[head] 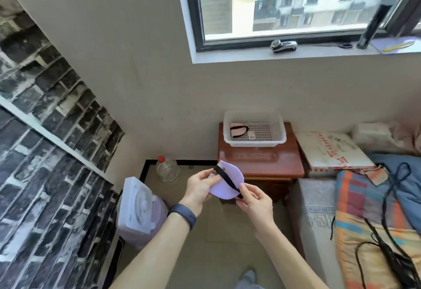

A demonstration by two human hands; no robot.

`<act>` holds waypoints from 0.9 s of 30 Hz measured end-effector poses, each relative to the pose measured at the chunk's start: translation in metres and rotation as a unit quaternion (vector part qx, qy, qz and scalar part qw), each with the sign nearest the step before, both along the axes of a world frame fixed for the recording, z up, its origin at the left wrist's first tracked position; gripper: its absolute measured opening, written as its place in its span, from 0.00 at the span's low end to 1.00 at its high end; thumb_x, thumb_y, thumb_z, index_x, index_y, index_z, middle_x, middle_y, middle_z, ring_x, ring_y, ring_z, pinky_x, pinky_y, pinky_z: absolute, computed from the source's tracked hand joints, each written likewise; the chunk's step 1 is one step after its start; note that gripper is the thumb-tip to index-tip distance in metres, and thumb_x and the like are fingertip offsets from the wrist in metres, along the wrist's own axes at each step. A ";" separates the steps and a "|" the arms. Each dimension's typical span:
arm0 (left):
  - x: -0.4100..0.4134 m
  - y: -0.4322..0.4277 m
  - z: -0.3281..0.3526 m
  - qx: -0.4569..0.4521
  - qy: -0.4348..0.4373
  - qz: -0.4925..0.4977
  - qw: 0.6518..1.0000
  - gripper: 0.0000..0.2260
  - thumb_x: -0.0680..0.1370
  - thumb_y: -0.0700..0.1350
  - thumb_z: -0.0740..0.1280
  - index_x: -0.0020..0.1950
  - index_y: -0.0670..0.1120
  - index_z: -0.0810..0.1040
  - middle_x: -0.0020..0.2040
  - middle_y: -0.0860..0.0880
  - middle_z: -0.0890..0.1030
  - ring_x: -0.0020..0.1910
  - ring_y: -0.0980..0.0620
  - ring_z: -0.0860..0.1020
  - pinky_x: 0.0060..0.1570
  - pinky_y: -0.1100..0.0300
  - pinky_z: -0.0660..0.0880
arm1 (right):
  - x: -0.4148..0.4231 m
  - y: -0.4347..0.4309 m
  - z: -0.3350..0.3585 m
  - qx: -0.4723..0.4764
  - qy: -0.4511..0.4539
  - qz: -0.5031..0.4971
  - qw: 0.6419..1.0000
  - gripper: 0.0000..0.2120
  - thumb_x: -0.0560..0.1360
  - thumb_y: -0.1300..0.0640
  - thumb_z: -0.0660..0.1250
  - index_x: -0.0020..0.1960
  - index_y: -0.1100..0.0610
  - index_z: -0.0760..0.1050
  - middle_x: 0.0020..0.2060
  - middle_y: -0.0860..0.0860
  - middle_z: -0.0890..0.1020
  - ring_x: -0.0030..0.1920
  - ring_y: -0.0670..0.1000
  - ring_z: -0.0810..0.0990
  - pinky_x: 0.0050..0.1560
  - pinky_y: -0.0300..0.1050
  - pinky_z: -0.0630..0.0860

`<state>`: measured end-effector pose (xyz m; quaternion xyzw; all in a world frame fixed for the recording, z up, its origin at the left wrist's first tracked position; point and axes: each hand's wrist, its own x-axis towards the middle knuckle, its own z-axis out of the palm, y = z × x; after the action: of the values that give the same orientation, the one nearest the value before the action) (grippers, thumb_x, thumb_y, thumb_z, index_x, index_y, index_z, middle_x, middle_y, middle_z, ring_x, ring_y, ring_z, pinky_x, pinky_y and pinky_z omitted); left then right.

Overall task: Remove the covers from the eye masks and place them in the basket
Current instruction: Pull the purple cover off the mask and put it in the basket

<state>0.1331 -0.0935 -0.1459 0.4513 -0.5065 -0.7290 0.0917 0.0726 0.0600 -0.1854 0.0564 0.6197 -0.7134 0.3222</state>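
Observation:
I hold a lilac eye mask [224, 185] with a black elastic strap in front of me, above the floor. My left hand [200, 186] grips its left edge, thumb on top. The fingers of my right hand [255, 200] pinch the lower right end of the strap. A white perforated basket [279, 139] stands on a small red-brown wooden table [293, 163] beyond the mask. A pink eye mask [238, 131] with black trim lies in the basket's left part, with a small item beside it.
A clear bottle with a red cap [167, 168] and a white fan [139, 206] stand on the floor to the left. A bed with a colourful blanket [369, 209], black cords and a pillow fills the right. The window sill above holds a shaver.

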 end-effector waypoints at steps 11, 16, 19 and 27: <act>-0.107 -0.051 -0.033 0.013 -0.051 0.002 0.999 0.11 0.76 0.37 0.71 0.57 0.44 0.80 0.53 0.47 0.84 0.53 0.47 0.82 0.53 0.54 0.80 | -0.111 -0.051 -0.024 0.043 -0.025 -0.017 0.999 0.08 0.74 0.59 0.75 0.53 0.60 0.83 0.42 0.54 0.89 0.43 0.51 0.88 0.41 0.38 0.82; -0.160 -0.094 -0.061 -0.034 -0.092 -0.083 0.992 0.10 0.73 0.38 0.74 0.52 0.46 0.81 0.50 0.48 0.84 0.51 0.48 0.83 0.52 0.53 0.80 | -0.171 -0.080 -0.048 0.156 0.020 -0.028 0.987 0.08 0.73 0.59 0.76 0.51 0.59 0.86 0.41 0.53 0.89 0.39 0.50 0.88 0.44 0.44 0.85; -0.197 -0.123 -0.075 -0.067 -0.116 -0.172 0.976 0.10 0.72 0.42 0.75 0.52 0.50 0.79 0.52 0.46 0.84 0.55 0.46 0.82 0.59 0.47 0.78 | -0.207 -0.104 -0.061 0.196 0.018 -0.048 0.979 0.07 0.72 0.59 0.77 0.49 0.57 0.86 0.38 0.50 0.89 0.36 0.49 0.88 0.42 0.40 0.84; -0.288 -0.206 -0.099 -0.288 -0.161 -0.476 0.815 0.17 0.77 0.49 0.65 0.66 0.52 0.77 0.61 0.48 0.82 0.60 0.47 0.79 0.56 0.57 0.76 | -0.295 -0.144 -0.091 0.345 0.034 -0.050 0.937 0.06 0.73 0.55 0.75 0.49 0.53 0.86 0.38 0.45 0.87 0.37 0.46 0.87 0.51 0.48 0.84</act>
<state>-0.1548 -0.2993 -0.2449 0.2178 -0.8525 -0.4194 -0.2234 -0.2227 -0.0843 -0.2760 0.1705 0.8347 -0.4727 0.2253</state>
